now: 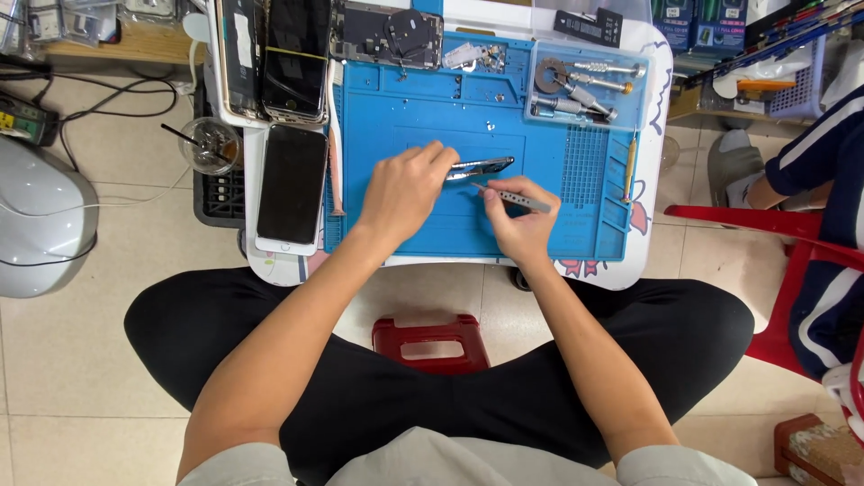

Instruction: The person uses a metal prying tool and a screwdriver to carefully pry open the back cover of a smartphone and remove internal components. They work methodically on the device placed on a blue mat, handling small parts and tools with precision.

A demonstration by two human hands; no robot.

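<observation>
My left hand [405, 191] rests on the blue work mat [432, 108] and holds a phone body [481, 167] tipped up on its edge. My right hand [520, 225] pinches a thin grey metal tool [520, 200], like a small screwdriver, whose tip points left at the phone's lower side. Both hands meet near the middle of the mat.
A white-framed phone [291, 187] lies face up left of the mat, with more phones [274, 56] stacked behind it. A clear tray of screwdrivers [585, 85] sits at the mat's back right. A plastic cup [211, 144], a red stool [430, 342] and a seated person [810, 180] at right surround the small table.
</observation>
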